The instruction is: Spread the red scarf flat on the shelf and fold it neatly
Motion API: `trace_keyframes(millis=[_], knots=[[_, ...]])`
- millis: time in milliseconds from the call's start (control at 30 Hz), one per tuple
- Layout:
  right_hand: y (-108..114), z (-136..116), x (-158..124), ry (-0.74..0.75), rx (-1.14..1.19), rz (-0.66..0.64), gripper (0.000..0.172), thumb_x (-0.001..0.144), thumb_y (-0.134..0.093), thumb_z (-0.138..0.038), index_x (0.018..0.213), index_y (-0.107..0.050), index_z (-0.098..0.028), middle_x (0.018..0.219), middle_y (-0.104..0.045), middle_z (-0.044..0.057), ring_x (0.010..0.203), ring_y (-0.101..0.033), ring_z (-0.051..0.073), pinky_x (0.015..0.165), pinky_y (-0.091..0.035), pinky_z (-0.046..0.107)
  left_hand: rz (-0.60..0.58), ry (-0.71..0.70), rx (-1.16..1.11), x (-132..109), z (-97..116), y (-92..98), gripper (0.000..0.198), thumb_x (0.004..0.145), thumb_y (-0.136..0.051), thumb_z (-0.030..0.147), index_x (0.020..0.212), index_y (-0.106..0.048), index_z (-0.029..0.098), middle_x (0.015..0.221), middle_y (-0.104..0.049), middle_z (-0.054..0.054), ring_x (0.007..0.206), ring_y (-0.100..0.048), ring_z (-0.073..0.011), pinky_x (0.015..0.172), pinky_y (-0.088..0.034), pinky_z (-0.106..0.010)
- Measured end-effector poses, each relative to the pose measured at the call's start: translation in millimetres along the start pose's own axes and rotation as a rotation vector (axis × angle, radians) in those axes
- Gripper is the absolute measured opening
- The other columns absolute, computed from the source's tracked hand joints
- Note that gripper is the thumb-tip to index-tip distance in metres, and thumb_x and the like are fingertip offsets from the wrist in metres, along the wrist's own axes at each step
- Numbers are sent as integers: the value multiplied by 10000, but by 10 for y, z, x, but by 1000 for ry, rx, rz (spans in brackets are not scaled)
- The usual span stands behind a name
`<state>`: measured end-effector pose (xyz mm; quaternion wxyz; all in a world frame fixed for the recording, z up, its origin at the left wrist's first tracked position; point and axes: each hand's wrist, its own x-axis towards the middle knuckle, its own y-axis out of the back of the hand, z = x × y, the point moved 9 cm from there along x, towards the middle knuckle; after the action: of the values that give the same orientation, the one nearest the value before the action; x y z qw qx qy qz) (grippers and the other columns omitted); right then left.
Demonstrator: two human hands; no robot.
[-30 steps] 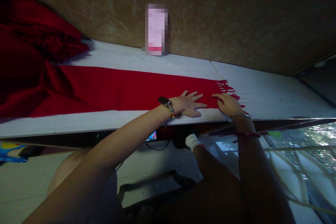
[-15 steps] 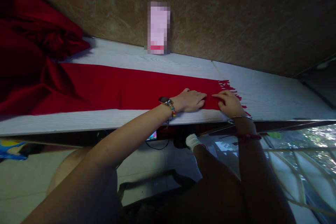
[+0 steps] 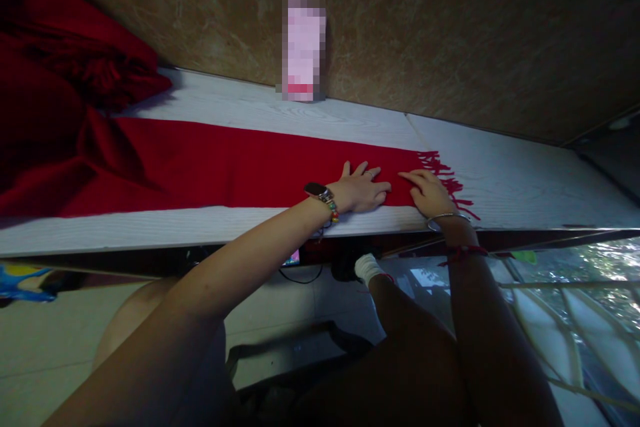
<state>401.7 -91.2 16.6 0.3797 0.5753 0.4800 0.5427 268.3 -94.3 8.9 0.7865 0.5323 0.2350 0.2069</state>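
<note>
A long red scarf (image 3: 270,167) lies flat along a white wood-grain tabletop (image 3: 520,180), its fringed end toward the right. My left hand (image 3: 361,188), with a watch (image 3: 316,191) on the wrist, rests palm down on the scarf with the fingers spread. Close to the fringe (image 3: 443,170), my right hand (image 3: 431,192) lies on the scarf with its index finger stretched toward the left hand. A bangle (image 3: 447,219) circles that wrist. The thumb is apart from the fingers, and nothing shows between them.
Bunched red cloth (image 3: 75,60) is heaped at the left end of the tabletop. A blurred pink upright object (image 3: 304,47) leans on the brown marbled wall (image 3: 450,47). Below the front edge are my legs, a white sock (image 3: 367,268) and a cable (image 3: 303,280).
My left fingers have spread wider on the scarf. My right hand has shifted slightly left and flattened, its index finger straighter, uncovering more of the fringe.
</note>
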Motion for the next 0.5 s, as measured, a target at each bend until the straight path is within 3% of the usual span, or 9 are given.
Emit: trace_keyframes(millis=[167,333,500], knots=[[-72,14,96,-53,-78,-74,520,750,-372,-128,1213,-595,-203,1221,-594,91,1166,-497,252,1021,-349,474,-20,21,-3,26,-27,-30,475,912,-248,401,1363,-381,332,1544,-123,-50,1396,-41,-361,1043,-89,-662],[-86,13,161,-63,-100,-97,531,736,-377,-119,1219,-587,-192,1230,-604,87,1180,-500,247,1014,-356,477,30,16,23,22,-59,-5,478,914,-237,404,1362,-389,340,1532,-188,-7,1393,-125,-326,1062,-132,-623],[57,-30,120,-64,-131,-38,498,733,-417,-145,1195,-603,-135,1259,-580,127,1179,-505,259,1032,-355,457,48,51,52,22,-102,-1,550,919,-183,366,1453,-210,233,1529,-191,-10,1399,-135,-251,1109,-127,-531]])
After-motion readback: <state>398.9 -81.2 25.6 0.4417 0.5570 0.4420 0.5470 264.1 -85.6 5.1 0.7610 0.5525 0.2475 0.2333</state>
